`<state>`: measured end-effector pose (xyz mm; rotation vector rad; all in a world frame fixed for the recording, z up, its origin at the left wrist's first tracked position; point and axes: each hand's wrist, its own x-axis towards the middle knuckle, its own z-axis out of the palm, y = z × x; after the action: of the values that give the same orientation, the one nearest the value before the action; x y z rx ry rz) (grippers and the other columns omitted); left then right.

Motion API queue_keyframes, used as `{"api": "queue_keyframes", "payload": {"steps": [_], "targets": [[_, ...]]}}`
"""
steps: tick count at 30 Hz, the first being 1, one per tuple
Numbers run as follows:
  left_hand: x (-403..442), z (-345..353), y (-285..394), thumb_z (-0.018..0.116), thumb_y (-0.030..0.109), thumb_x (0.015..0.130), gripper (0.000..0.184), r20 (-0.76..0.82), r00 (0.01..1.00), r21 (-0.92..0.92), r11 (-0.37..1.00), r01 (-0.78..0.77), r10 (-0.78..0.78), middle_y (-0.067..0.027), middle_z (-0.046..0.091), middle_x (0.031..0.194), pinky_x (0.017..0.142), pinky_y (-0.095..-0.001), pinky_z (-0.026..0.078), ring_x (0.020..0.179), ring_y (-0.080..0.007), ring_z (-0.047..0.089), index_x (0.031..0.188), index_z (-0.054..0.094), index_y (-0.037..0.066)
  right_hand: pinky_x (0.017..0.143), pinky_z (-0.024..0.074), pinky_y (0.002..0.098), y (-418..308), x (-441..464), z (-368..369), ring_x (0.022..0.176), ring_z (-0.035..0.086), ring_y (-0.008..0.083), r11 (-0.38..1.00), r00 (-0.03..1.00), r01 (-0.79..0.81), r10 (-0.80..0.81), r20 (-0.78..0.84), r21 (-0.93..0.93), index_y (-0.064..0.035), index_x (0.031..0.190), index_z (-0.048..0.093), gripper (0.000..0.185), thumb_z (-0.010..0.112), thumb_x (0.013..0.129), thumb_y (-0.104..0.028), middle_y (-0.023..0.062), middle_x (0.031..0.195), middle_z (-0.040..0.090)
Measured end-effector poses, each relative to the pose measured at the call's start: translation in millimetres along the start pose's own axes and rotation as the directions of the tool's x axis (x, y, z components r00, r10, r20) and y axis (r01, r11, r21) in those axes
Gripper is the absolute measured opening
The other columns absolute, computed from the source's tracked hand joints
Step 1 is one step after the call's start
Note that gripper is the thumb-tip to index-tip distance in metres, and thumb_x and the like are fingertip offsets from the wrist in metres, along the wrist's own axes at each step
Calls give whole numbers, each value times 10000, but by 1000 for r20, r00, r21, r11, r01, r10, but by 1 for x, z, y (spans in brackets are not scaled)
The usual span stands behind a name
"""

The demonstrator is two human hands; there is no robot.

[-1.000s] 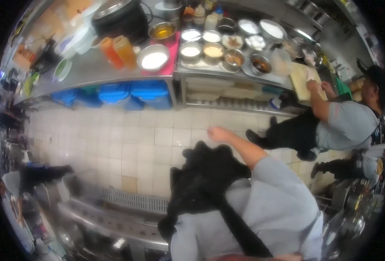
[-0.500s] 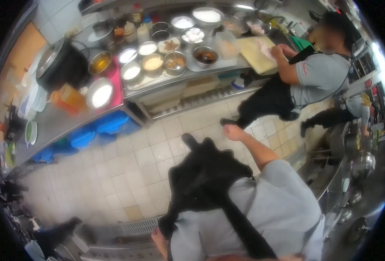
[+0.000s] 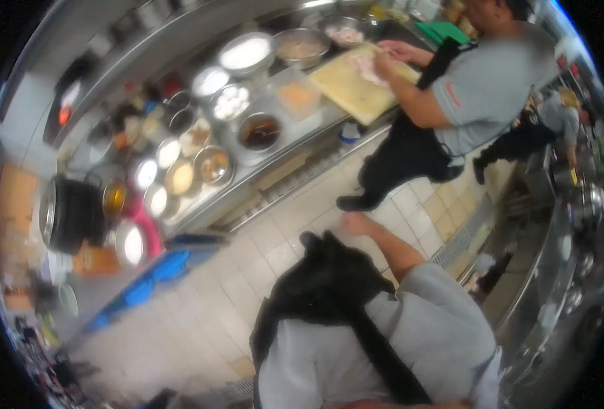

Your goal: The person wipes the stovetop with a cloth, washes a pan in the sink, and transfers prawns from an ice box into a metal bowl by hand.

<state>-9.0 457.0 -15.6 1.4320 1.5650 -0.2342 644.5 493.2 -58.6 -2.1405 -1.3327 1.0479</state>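
My right hand (image 3: pixel 358 223) hangs in front of me over the tiled floor, its fingers curled in. Nothing shows in it, and it touches nothing. Its outline is a little blurred. My left hand is out of sight beyond my body. Across the floor from me runs a steel counter with bowls: a dark sauce (image 3: pixel 260 131), white eggs (image 3: pixel 231 102) and a white powder (image 3: pixel 246 52). Beside them a clear container (image 3: pixel 298 97) holds something orange.
A co-worker (image 3: pixel 482 92) stands ahead on the right, handling pale meat (image 3: pixel 368 69) on a yellowish cutting board (image 3: pixel 346 85). Another person (image 3: pixel 554 112) bends farther back. A black cooker (image 3: pixel 73 215) stands at the left. Steel equipment (image 3: pixel 513 300) lines the right side.
My view has turned and moved nearer the co-worker, so the counter looks more tilted. My left hand has left the view. My right hand stays low and curled.
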Motion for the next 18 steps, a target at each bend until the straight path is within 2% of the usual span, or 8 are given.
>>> {"api": "queue_keyframes", "payload": {"steps": [2, 6, 7, 9, 11, 13, 15, 18], "targets": [[34, -9, -12, 649, 213, 847, 430, 41, 997, 151, 986, -77, 71, -201, 657, 1085, 878, -338, 481, 1043, -268, 606, 1144, 595, -93, 727, 506, 436, 24, -10, -12, 855, 637, 363, 998, 954, -48, 38, -297, -28, -59, 888, 642, 181, 568, 806, -202, 176, 891, 661], [125, -59, -23, 662, 221, 835, 442, 113, 944, 463, 824, -326, 310, -204, 658, 1089, 888, -342, 481, 1051, -272, 606, 1144, 598, -89, 689, 508, 410, 47, -69, -6, 806, 643, 364, 957, 896, -289, 257, -363, -35, -46, 852, 653, 185, 581, 780, -200, 186, 852, 662], [151, -68, -25, 665, 223, 832, 445, 100, 936, 474, 811, -344, 338, -205, 658, 1090, 890, -343, 481, 1053, -273, 607, 1144, 599, -88, 700, 502, 429, 11, -99, -20, 806, 636, 378, 876, 884, -393, 444, -148, 280, -26, 825, 649, 221, 550, 799, -221, 198, 853, 659], [178, -101, -10, 720, 242, 763, 518, 125, 991, -153, 988, -35, 54, -240, 627, 1151, 949, -376, 458, 1103, -315, 594, 1172, 600, -53, 732, 492, 474, 40, -126, 24, 783, 627, 385, 973, 959, -219, 201, -197, -71, -9, 816, 639, 251, 519, 824, -229, 223, 832, 649], [206, -108, 10, 719, 174, 775, 501, 37, 992, 134, 983, -128, 124, -225, 625, 1160, 941, -366, 459, 1112, -291, 585, 1199, 582, -55, 737, 490, 481, 44, -165, 53, 804, 618, 407, 933, 930, -361, 359, -78, -4, -9, 835, 644, 250, 529, 814, -230, 239, 861, 645], [187, -109, 80, 717, 151, 781, 499, 95, 986, 126, 981, -145, 134, -219, 618, 1173, 938, -361, 458, 1117, -279, 579, 1210, 571, -58, 758, 491, 478, 81, -190, 81, 849, 623, 395, 923, 923, -384, 384, 6, -12, -26, 899, 648, 240, 545, 812, -224, 224, 901, 655], [151, -105, 177, 714, 129, 787, 499, 160, 975, 137, 975, -175, 153, -213, 611, 1185, 935, -356, 458, 1122, -268, 573, 1221, 560, -62, 769, 492, 473, 90, -212, 84, 872, 624, 387, 888, 882, -452, 459, -103, 83, -28, 928, 647, 250, 552, 815, -230, 216, 924, 659], [130, -76, 265, 723, 116, 778, 562, 383, 909, 205, 944, -259, 166, -244, 558, 1258, 940, -341, 450, 1139, -267, 563, 1258, 516, -90, 789, 493, 465, 37, -256, 18, 908, 625, 377, 755, 758, -597, 642, -118, 273, -30, 975, 647, 276, 563, 824, -246, 207, 956, 663]]}}
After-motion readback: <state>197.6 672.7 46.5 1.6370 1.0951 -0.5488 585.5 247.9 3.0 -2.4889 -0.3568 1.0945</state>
